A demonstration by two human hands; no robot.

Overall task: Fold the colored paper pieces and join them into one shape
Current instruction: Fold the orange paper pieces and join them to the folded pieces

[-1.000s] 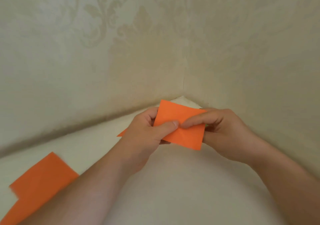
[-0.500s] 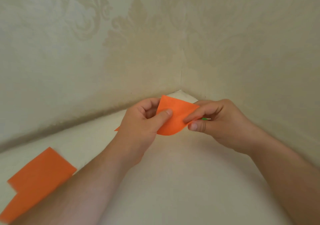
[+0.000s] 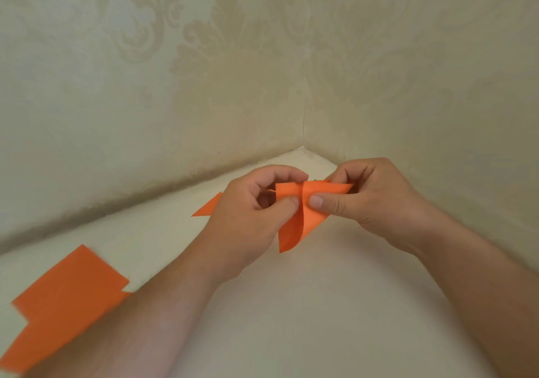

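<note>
The left hand (image 3: 248, 217) and right hand (image 3: 370, 199) are both pinching one matte orange paper piece (image 3: 303, 211), thumbs pressing its front, holding it above the pale surface (image 3: 291, 304) near the wallpapered corner. The sheet is curling along a soft fold, its lower flap hanging to a point. Flat orange paper pieces (image 3: 64, 299) are lying overlapped at far left, and an orange tip (image 3: 207, 207) is showing behind the left hand.
</note>
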